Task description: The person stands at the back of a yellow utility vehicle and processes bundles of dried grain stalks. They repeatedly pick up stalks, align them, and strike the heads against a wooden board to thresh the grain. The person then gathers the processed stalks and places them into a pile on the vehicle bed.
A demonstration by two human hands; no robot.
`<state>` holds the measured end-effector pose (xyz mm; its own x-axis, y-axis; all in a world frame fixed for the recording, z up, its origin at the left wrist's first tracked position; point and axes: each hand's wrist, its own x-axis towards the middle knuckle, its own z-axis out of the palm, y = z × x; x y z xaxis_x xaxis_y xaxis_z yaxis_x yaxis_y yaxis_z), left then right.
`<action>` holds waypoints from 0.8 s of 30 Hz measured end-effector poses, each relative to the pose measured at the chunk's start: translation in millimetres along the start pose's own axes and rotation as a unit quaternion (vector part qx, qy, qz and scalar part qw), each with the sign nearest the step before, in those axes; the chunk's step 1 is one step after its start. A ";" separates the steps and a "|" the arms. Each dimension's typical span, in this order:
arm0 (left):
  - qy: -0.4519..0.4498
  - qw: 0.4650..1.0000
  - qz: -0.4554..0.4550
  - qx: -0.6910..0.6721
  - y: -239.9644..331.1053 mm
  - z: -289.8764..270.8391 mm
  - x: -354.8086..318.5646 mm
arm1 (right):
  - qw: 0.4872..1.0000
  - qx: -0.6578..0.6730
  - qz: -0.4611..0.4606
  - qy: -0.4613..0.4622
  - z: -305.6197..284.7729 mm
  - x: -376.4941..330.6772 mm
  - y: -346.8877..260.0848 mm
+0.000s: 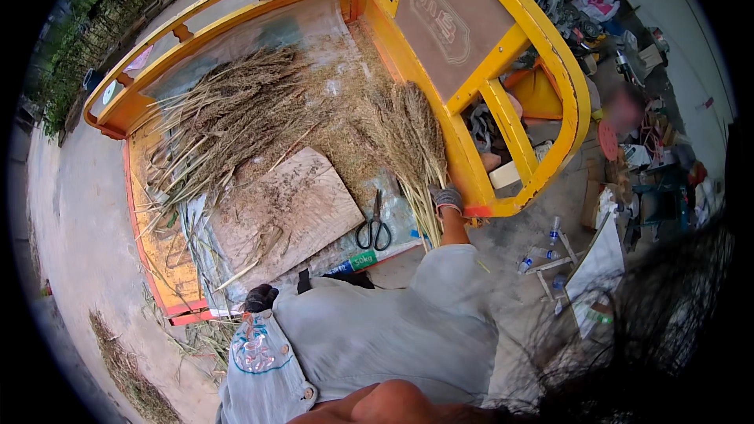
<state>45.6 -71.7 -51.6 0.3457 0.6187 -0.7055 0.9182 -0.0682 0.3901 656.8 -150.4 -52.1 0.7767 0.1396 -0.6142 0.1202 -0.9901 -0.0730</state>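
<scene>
At the right side of the yellow cart bed, my right hand [447, 198], in a grey glove, is closed round the lower stalks of a broomcorn bundle [408, 133]. The bundle's bushy seed heads point away from me and rest against the cart's side. My left hand [261, 298], in a dark glove, is at the bed's near edge beside my shirt. Its fingers look curled, and whatever they may hold is hidden. Between the hands lie a wooden board [290, 212] strewn with seed and black-handled scissors [375, 226], blades pointing away.
A larger pile of broomcorn [236, 110] covers the bed's left part. Loose seed [345, 102] is scattered over the sheeting. Yellow rails [503, 126] rise on the right. Plastic bottles [538, 255], a tilted white panel [594, 275] and clutter stand beyond; stalks [129, 369] lie on the ground left.
</scene>
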 end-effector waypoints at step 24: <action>0.112 0.993 -0.014 0.020 7.4 -94.2 16.6 | 0.939 -0.124 -0.146 0.287 21.1 -76.3 -21.4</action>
<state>40.0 11.8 -4.7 0.2718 0.7790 -0.5650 0.9357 -0.0767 0.3444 581.9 -140.2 -20.3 0.8850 0.4607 -0.0668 0.4644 -0.8838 0.0572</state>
